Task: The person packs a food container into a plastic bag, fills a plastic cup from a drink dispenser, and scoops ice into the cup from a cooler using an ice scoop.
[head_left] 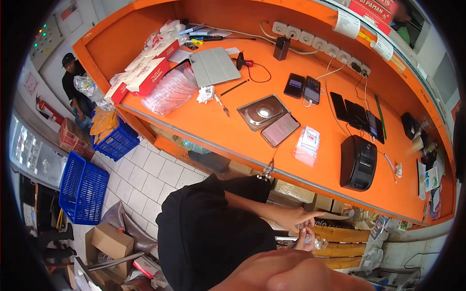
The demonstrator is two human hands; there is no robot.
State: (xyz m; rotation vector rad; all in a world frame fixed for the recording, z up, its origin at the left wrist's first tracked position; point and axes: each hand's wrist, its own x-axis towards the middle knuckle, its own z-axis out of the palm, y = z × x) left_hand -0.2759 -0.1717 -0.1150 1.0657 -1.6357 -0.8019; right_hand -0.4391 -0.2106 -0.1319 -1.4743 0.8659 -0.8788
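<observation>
My left hand (297,219) reaches in from the left below the counter's front edge, its index finger stretched out and its other fingers bent. Just beneath it is my right hand (305,238), with its fingers pinched together and their tips meeting those of the left. Something small and pale may lie between the fingertips, too small to name. Crumpled clear plastic (320,243) shows beside the right hand; whether the hand holds it I cannot tell. Black clothing (208,237) covers much of the lower middle of the view.
Above my hands runs an orange counter (213,138). On it are a phone (280,130), a metallic tray (257,112), a grey tablet case (214,66), a black printer (358,163) and red-white boxes (148,75). Blue baskets (83,189) stand left; a person (73,82) sits behind.
</observation>
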